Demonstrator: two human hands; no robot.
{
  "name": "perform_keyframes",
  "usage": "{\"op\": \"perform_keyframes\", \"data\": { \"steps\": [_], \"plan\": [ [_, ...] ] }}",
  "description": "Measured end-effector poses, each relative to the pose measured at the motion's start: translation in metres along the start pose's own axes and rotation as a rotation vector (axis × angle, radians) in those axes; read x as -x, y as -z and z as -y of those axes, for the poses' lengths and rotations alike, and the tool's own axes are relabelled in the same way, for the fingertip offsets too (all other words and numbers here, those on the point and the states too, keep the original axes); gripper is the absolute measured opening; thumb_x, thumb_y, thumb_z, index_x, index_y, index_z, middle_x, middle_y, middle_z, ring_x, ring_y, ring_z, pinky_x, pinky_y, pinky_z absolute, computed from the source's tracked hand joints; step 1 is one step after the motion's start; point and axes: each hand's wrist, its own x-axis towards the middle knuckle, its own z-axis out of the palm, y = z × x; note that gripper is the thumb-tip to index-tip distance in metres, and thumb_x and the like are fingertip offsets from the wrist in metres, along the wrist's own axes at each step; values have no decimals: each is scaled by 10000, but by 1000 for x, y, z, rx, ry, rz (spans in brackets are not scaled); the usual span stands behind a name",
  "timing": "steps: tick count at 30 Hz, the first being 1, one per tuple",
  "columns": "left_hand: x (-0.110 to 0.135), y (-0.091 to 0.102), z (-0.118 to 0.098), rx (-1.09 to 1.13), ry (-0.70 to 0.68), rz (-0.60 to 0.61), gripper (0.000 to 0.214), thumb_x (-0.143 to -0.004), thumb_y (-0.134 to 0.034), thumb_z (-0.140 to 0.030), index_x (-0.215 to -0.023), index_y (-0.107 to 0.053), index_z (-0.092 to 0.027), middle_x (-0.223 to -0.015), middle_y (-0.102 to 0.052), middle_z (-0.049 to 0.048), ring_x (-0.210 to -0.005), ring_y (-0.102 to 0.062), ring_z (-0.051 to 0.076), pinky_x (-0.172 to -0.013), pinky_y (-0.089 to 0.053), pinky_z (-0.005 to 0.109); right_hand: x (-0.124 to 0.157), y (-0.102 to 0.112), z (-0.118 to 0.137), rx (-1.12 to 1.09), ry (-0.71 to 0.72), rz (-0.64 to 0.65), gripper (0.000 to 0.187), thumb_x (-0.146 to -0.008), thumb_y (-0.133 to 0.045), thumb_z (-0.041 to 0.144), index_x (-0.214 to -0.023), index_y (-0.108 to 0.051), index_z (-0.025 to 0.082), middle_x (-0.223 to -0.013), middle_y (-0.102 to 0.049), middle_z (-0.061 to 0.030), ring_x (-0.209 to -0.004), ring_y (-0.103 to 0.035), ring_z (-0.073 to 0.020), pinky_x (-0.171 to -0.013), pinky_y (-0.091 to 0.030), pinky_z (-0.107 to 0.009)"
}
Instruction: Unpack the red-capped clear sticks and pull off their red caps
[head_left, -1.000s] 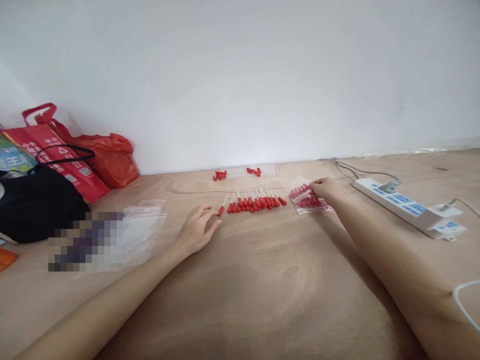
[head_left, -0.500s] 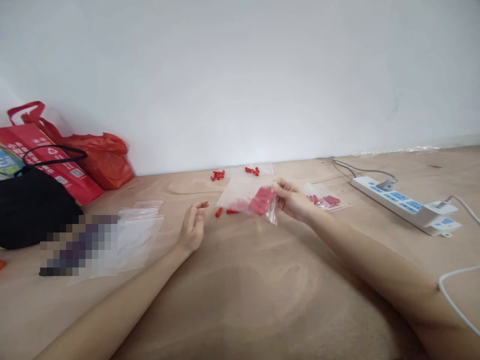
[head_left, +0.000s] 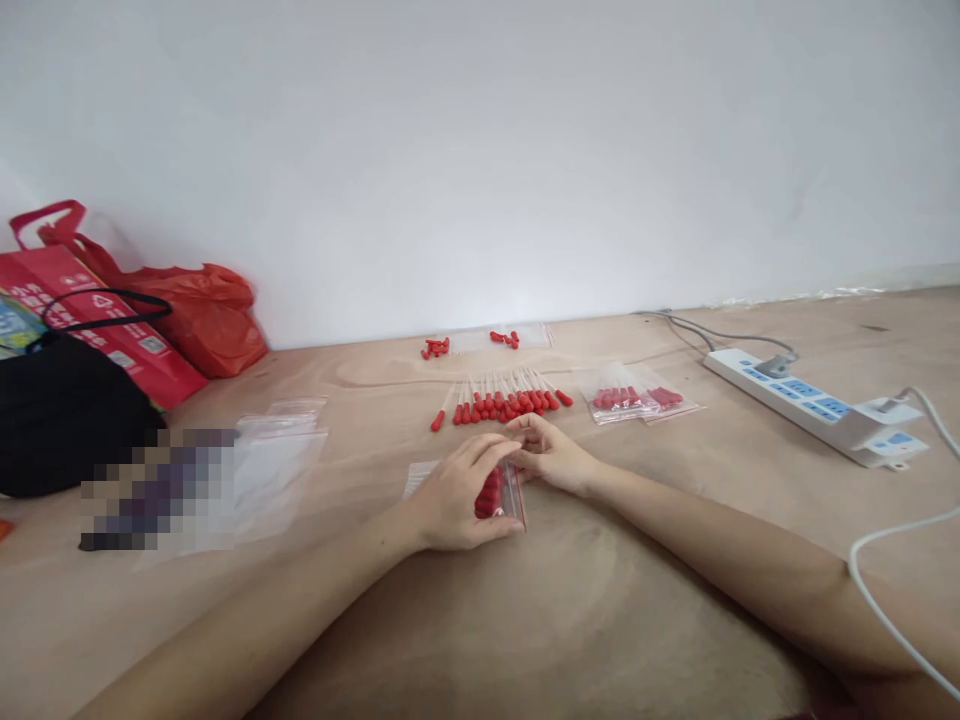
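A clear zip-lock bag (head_left: 512, 495) of droppers with red bulbs (head_left: 489, 494) lies on the table in front of me. My left hand (head_left: 459, 492) spans it from the left, thumb at the near edge and fingers towards the far edge, covering much of it. At the far right corner, by the zip strip, my right hand (head_left: 556, 458) pinches the bag. Just beyond my hands, loose droppers (head_left: 502, 402) with red bulbs and clear stems lie fanned in a row. Filled zip-lock bags (head_left: 637, 400) rest right of the row.
Flat zip-lock bags (head_left: 277, 470) lie at left, beside a blurred-out item (head_left: 161, 492). A black bag (head_left: 71, 415) and red bags (head_left: 217, 320) stand further left. More droppers (head_left: 435, 348) are near the wall. A power strip (head_left: 795, 395) and white cable (head_left: 859, 570) occupy the right.
My right hand has brought the raised bag down and nearer to me. My left hand has moved right onto the bag. The row of loose droppers behind it is now uncovered.
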Motion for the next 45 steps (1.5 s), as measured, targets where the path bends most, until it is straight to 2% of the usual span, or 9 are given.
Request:
{"op": "perform_keyframes", "data": {
  "steps": [3,7,14,22,26,33,37,41,45],
  "plan": [
    [-7,-10,2,32,56,-5,615,-678,-639,-399,-1189,-371,-186,-1192,-455,116,-1080,-468,241,-910,-401,390,6,8,0,-40,-25,43,509,-570,-729,285,-953,-405,203,-711,-541,65,-659,-581,-90,-659,-525,-289],
    [-8,-14,10,43,70,-69,530,-691,-630,-359,-1139,-418,-172,-1138,-477,117,-1036,-497,234,-872,-428,385,9,11,1,-11,-65,126,518,-583,-697,233,-995,-385,195,-597,-549,95,-562,-591,-92,-633,-527,-292],
    [-8,-15,10,7,42,-75,400,-746,-573,-316,-1114,-492,-184,-1126,-481,109,-1036,-495,225,-877,-430,378,6,7,1,-20,-43,126,587,-575,-628,146,-1082,-335,189,-557,-559,121,-538,-598,-89,-591,-522,-263],
    [-7,-13,14,-9,59,-84,253,-795,-525,-270,-1030,-551,-180,-1100,-478,93,-1024,-495,200,-867,-439,343,7,6,2,16,-48,109,578,-572,-606,142,-1068,-313,189,-556,-575,119,-458,-576,-81,-505,-505,-230],
    [-8,-10,22,-112,-44,-126,180,-842,-431,-182,-913,-596,-181,-1074,-499,82,-994,-511,175,-833,-452,306,7,6,2,23,-42,110,567,-579,-601,148,-1061,-304,182,-574,-598,91,-484,-598,-101,-501,-509,-234],
    [-14,-11,26,-420,-336,-141,309,-884,-314,-146,-785,-608,-147,-839,-614,65,-786,-558,151,-710,-465,277,4,6,-2,8,-42,90,511,-550,-561,117,-989,-315,204,-541,-576,113,-455,-587,-94,-462,-500,-208],
    [-12,-11,27,-424,-305,-104,330,-866,-275,-107,-783,-592,-147,-861,-627,54,-749,-561,135,-670,-451,250,4,5,-6,114,-30,83,337,-564,-514,103,-855,-377,204,-515,-542,115,-424,-559,-80,-427,-475,-191],
    [-10,-9,28,-291,-171,-106,296,-813,-302,-63,-788,-581,-159,-836,-611,34,-725,-552,109,-649,-437,208,11,3,-6,348,95,79,143,-622,-451,98,-736,-483,177,-521,-507,73,-444,-526,-63,-422,-450,-173],
    [-9,-9,28,-226,-142,-147,277,-803,-306,-60,-762,-565,-149,-809,-599,42,-721,-543,115,-662,-443,220,18,4,-5,702,500,88,191,-642,-474,77,-789,-552,172,-707,-556,4,-545,-526,-73,-499,-459,-195]
  ]
}}
